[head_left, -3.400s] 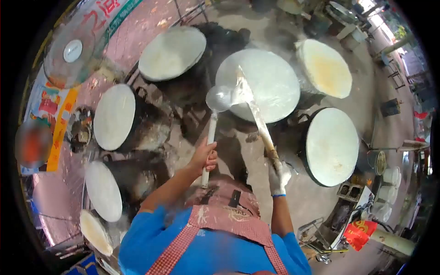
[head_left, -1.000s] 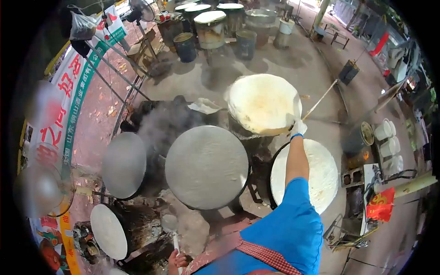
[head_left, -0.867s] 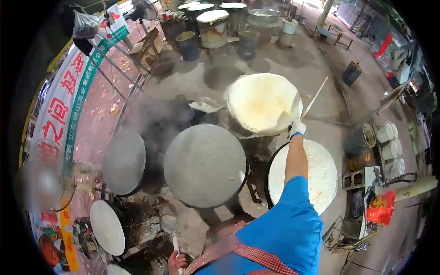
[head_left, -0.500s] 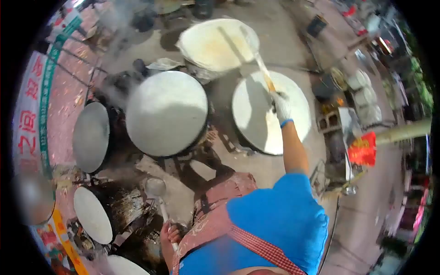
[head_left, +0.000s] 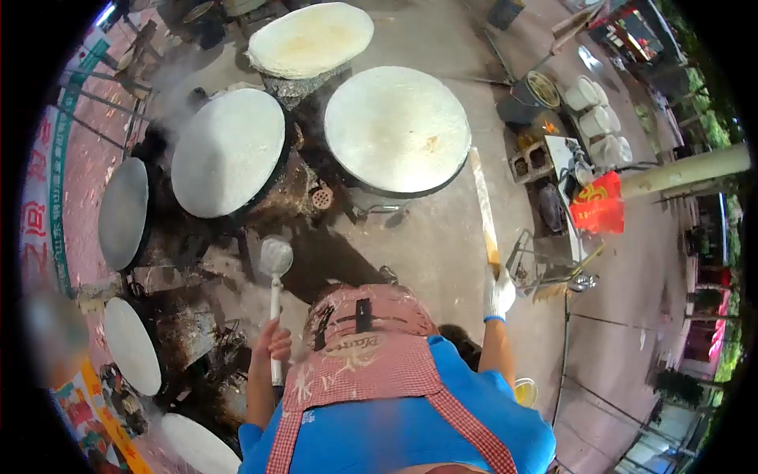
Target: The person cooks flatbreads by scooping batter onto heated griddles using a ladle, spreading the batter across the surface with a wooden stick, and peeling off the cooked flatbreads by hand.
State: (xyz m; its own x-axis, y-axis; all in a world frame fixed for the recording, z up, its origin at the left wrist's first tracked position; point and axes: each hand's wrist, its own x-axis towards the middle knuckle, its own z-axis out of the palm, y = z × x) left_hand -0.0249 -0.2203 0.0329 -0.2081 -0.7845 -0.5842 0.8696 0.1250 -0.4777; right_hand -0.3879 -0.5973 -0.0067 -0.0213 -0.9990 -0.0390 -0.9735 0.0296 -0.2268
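My left hand is closed round the pale handle of a ladle, whose rounded bowl points up, away from my body. A white glove with a blue cuff covers my right hand, which grips the yellowish end of a long flat spatula. The spatula's far end reaches beside the right edge of a big round griddle. A thin pale pancake with a small brown spot covers that griddle. Left of it stands another round griddle with a whitish top. Beyond them lies a broad pile of pale pancakes.
More round griddles, a grey one and a whitish one, line my left, with steam around them. At right are a dark bucket, several white tubs, a red banner and a pole. A yellowish container stands near my right elbow.
My right hand has drawn the spatula back from the pancake pile and the right griddle towards my right side. My left hand still holds the ladle. The view has turned, showing the griddles further left.
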